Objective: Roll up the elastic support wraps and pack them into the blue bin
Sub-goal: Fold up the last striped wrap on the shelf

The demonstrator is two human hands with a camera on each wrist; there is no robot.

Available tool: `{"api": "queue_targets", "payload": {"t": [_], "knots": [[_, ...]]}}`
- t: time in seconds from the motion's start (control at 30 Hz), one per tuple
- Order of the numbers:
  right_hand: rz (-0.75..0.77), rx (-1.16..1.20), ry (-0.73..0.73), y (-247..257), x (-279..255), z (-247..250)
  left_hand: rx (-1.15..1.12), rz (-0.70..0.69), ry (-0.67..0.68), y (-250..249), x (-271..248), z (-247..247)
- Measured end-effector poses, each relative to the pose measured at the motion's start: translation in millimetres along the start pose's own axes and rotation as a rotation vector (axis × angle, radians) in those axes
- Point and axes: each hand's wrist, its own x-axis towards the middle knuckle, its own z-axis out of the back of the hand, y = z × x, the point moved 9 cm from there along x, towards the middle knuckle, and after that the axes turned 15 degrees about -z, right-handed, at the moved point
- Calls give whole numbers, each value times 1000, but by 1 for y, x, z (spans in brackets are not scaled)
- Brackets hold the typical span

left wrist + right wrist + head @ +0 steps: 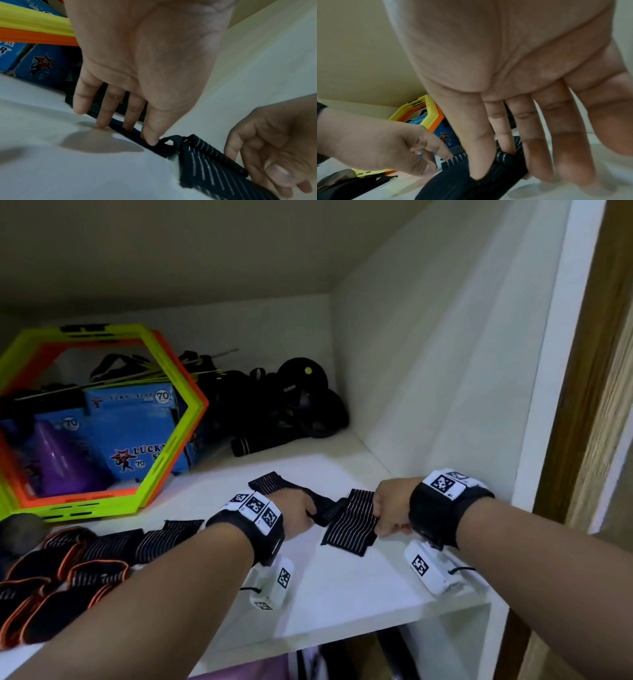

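A black elastic wrap (349,525) with thin white stripes lies on the white shelf (342,587) between my hands. My left hand (301,513) presses its narrow black strap end (130,129) to the shelf with straight fingers (150,132). My right hand (390,515) pinches the wrap's folded right end (214,152) between curled fingers and thumb (278,174). In the right wrist view its fingertips (479,169) sit on the wrap (453,180). More wraps, some orange-edged (68,570), lie at the left front. No blue bin is in view.
Green and orange hexagon rings (102,419) lean at the back left in front of blue boxes (137,429) and a purple cone (65,460). Black gear (291,402) fills the back corner. The shelf's side wall (445,371) stands close on the right.
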Motion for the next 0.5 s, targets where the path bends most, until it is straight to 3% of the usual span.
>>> {"api": "queue_targets", "payload": {"t": [0.2, 0.33, 0.43, 0.5], "knots": [[95, -62, -95, 18, -6, 14, -13, 24, 110, -4, -1, 5], [127, -102, -155, 30, -11, 20, -265, 76, 135, 8, -4, 14], [122, -112, -173, 33, -11, 19, -76, 124, 108, 27, -2, 23], [106, -131, -195, 31, -11, 18, 146, 141, 176, 41, 1, 18]]}}
